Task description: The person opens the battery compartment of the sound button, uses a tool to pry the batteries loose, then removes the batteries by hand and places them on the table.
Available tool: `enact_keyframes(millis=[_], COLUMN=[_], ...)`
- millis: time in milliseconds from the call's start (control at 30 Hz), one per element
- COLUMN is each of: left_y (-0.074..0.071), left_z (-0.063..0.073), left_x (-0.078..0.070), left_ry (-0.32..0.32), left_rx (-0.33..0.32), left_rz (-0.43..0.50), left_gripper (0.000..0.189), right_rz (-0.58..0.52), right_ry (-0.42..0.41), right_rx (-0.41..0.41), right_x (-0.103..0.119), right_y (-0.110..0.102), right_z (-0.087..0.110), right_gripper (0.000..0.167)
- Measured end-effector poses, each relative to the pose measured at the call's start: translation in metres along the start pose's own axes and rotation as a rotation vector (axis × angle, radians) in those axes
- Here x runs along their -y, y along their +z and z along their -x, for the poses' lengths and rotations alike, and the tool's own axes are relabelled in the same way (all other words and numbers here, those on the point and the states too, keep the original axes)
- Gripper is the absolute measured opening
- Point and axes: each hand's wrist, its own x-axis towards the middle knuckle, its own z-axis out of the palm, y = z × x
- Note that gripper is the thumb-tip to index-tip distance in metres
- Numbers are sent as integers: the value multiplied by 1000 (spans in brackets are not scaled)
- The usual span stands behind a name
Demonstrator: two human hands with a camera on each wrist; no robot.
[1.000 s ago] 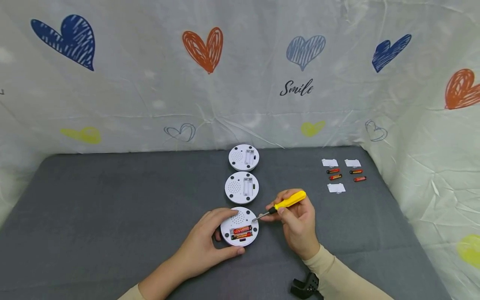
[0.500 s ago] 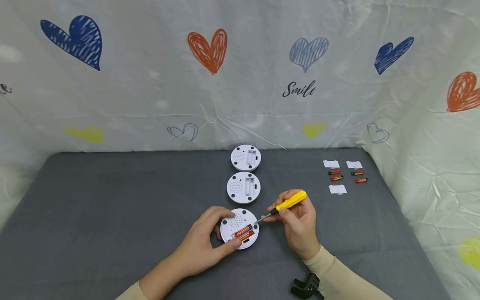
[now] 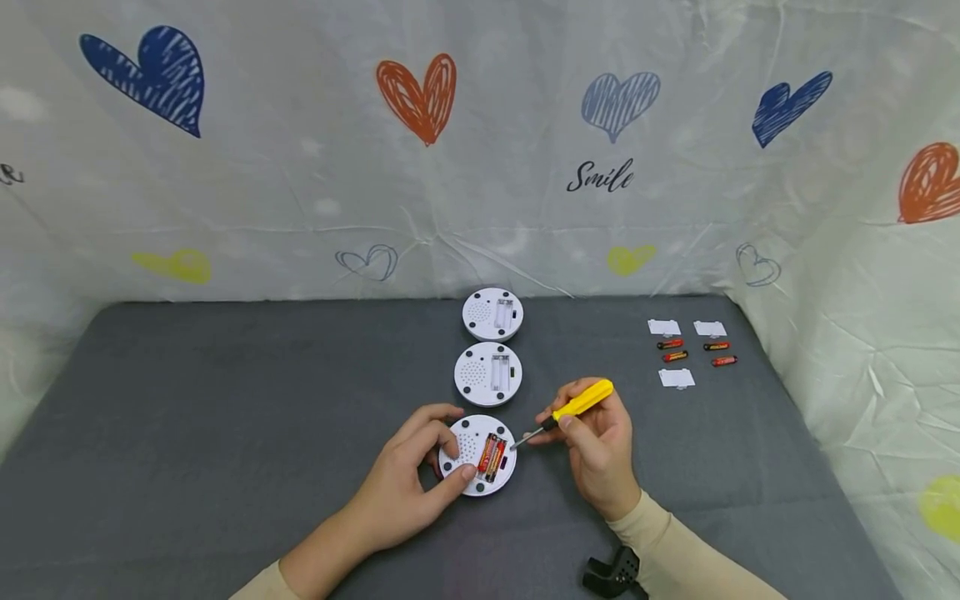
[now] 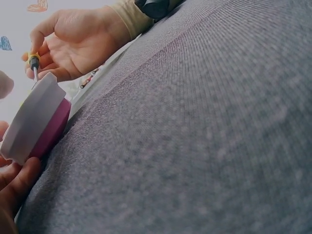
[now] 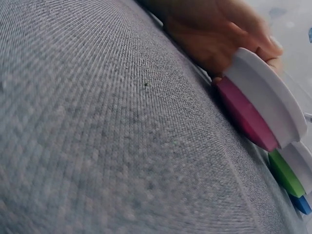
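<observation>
A round white device with speaker holes (image 3: 468,443) lies bottom up; its pink side (image 4: 52,129) shows in the left wrist view. Two red-and-orange batteries (image 3: 492,457) sit in its battery bay. My left hand (image 3: 408,462) grips the device by its left edge, thumb near the front and fingers at the back. In my right hand (image 3: 597,450) I hold a yellow-handled screwdriver (image 3: 583,401) between thumb and fingers, tilted, its tip at the device's right edge by the bay.
Two similar white devices, a nearer one (image 3: 472,375) and a farther one (image 3: 480,315), stand in line behind, with bare battery bays. At the right lie several loose batteries (image 3: 675,356) and three white covers, one the nearest cover (image 3: 677,378). A heart-printed cloth (image 3: 495,192) hangs behind.
My left hand has turned the device counterclockwise, so the batteries now stand nearly upright in the head view. My right hand and the screwdriver have stayed almost where they were.
</observation>
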Motion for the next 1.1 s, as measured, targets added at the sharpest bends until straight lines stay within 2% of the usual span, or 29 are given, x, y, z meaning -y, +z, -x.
enact_keyframes(millis=[300, 467, 600, 767, 900, 1100], left_y=[1, 0, 0, 0, 1, 3], left_z=[0, -2, -1, 0, 0, 1], left_x=[1, 1, 0, 0, 1, 1], left_ry=[50, 29, -6, -27, -11, 3], left_rx=[-13, -13, -10, 6, 14, -3], left_rz=[72, 79, 56, 25, 13, 54], left_gripper=[28, 30, 39, 49, 49, 42], right_rz=[18, 28, 36, 40, 48, 60], right_ry=[-15, -19, -38, -57, -76, -116], right_rx=[5, 10, 32, 49, 63, 90], right_x=[-2, -2, -3, -3, -2, -1], right_y=[-2, -1, -2, -2, -2, -1], right_z=[0, 1, 1, 1, 2, 3], right_gripper=[33, 31, 24, 25, 27, 26])
